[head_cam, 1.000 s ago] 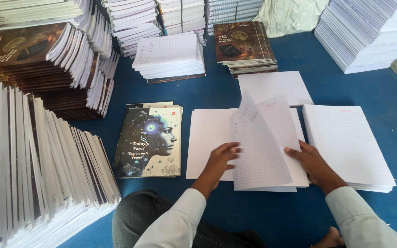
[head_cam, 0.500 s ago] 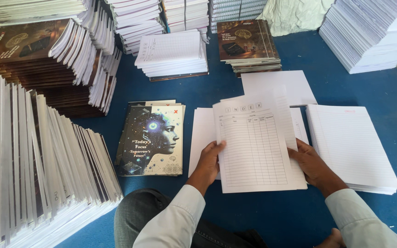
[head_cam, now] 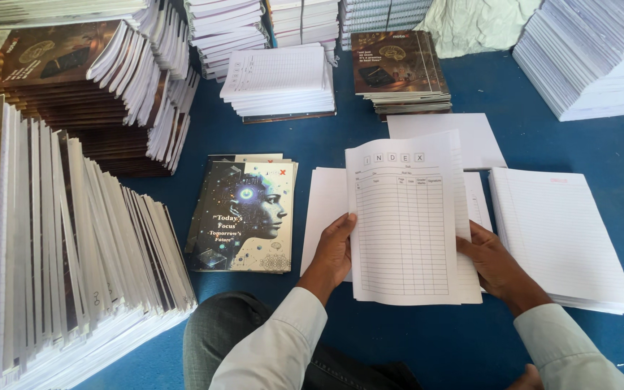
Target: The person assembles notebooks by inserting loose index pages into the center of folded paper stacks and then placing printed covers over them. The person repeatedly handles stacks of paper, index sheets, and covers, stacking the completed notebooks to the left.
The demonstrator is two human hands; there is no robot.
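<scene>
- Index sheet point(head_cam: 404, 224), a white page printed with a ruled table, is held up slightly over the blue surface point(head_cam: 427, 339), straight in front of the person, with more white sheets stacked behind it.
- Blue surface carries everything else and shows bare along the near edge and at far right.
- Leaning row of bound books point(head_cam: 74, 245) fills the left side, spines up, fanned toward the person.
- Tall piles of white page blocks point(head_cam: 594, 65) stand at the far right corner.
- Dark-covered book stacks point(head_cam: 59, 72) lie at far left, their pages splayed toward the middle.
- Ruled page block point(head_cam: 561, 235) lies flat just right of the held sheets, near the right hand.
- Cover with a glowing head in profile point(head_cam: 243, 217) tops a thin pile of like covers, left of the left hand and apart from it.
- Stack of table-printed white sheets point(head_cam: 279, 79) sits farther back, centre left.
- Brown-covered book pile point(head_cam: 397, 68) stands beside that stack, to its right.
- Plain white sheet point(head_cam: 449, 137) lies flat behind the held page, partly hidden by it.
- Left hand point(head_cam: 334, 249) is clamped on the left edge of the index sheet, thumb in front and fingers behind.
- Right hand point(head_cam: 496, 260) grips the right edge of the same bundle, its fingers tucked under the paper; a pale sleeve covers each forearm.
</scene>
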